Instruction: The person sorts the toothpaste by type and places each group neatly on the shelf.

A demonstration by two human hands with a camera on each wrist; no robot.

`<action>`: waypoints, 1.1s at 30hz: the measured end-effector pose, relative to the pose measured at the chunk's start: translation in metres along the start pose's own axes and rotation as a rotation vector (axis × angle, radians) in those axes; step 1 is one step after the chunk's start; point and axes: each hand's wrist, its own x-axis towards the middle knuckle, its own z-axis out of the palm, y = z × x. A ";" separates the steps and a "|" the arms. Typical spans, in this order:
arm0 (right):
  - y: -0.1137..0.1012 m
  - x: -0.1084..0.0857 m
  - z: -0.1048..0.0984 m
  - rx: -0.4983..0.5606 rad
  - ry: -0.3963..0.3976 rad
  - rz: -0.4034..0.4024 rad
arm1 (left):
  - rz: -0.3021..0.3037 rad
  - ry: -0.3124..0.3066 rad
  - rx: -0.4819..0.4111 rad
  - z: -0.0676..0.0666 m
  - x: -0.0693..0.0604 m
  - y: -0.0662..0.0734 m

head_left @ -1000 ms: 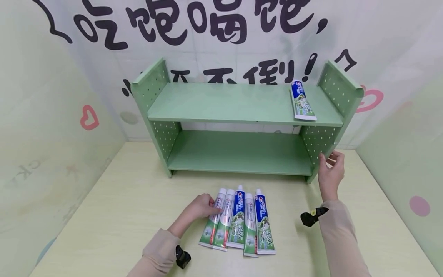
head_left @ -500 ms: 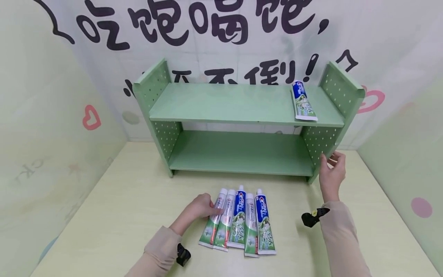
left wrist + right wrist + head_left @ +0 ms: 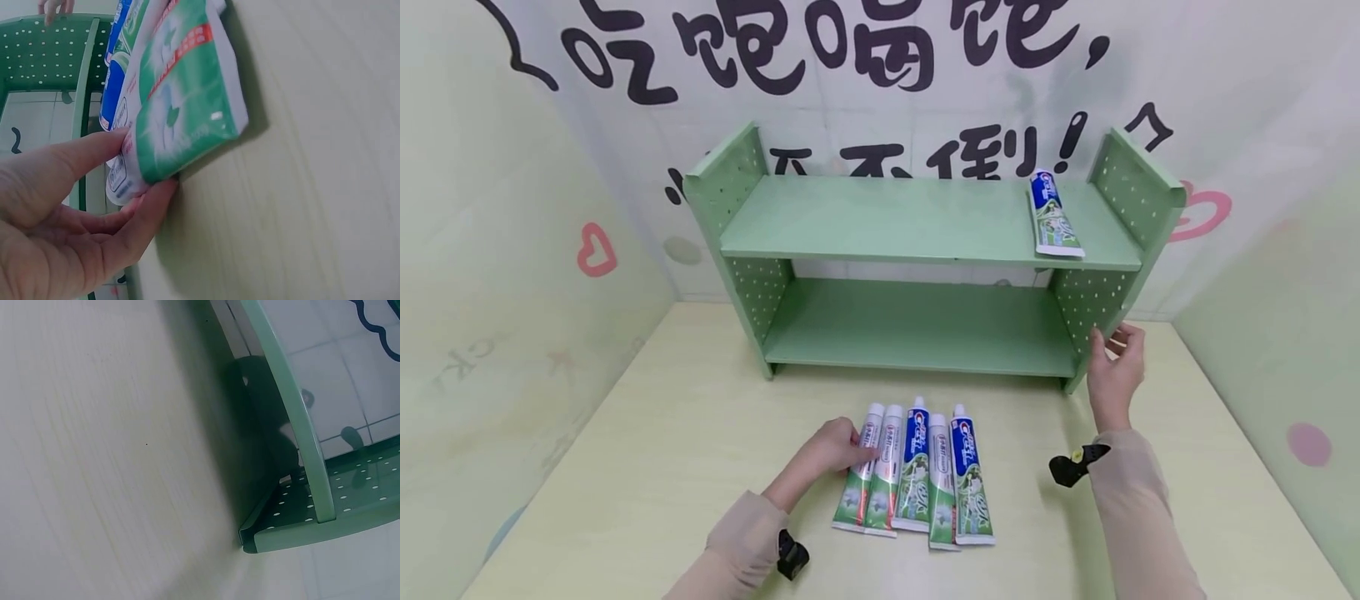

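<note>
My left hand (image 3: 833, 446) pinches the leftmost toothpaste tube (image 3: 853, 498), thumb on top and fingers at its outer edge. In the left wrist view, the thumb and fingertips sit on either side of that white-and-green tube (image 3: 181, 119). It lies in a row with another white-and-green tube (image 3: 882, 498), a blue-and-green tube (image 3: 914, 475) and more tubes to the right, caps pointing away. My right hand (image 3: 1116, 375) holds the lower right side panel of the green two-tier shelf (image 3: 865, 221); the right wrist view shows the shelf but not the hand.
On the upper tier, toward its right end, lies one blue-and-green toothpaste tube (image 3: 1054, 218). The lower tier (image 3: 917, 329) is above the tabletop (image 3: 692, 400). Behind the shelf stands a white wall (image 3: 880, 117) with black lettering; patterned panels flank both sides.
The cap ends of the two leftmost tubes have shifted slightly left, with my left hand still on the outer one. My right hand stays at the shelf's side panel.
</note>
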 end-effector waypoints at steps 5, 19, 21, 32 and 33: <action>-0.002 0.000 0.003 0.008 -0.017 -0.015 | -0.018 0.020 -0.016 0.001 0.002 -0.003; 0.003 -0.002 0.000 -0.004 -0.006 -0.033 | -0.016 0.061 -0.021 -0.014 0.005 0.009; 0.003 0.000 -0.001 -0.001 -0.002 -0.035 | -0.009 0.062 -0.030 -0.018 0.006 0.015; 0.001 0.000 -0.001 -0.001 -0.002 -0.003 | 0.019 0.066 -0.088 -0.028 0.016 0.040; 0.001 0.000 -0.001 -0.002 -0.003 -0.002 | 0.019 0.061 -0.092 -0.029 0.016 0.043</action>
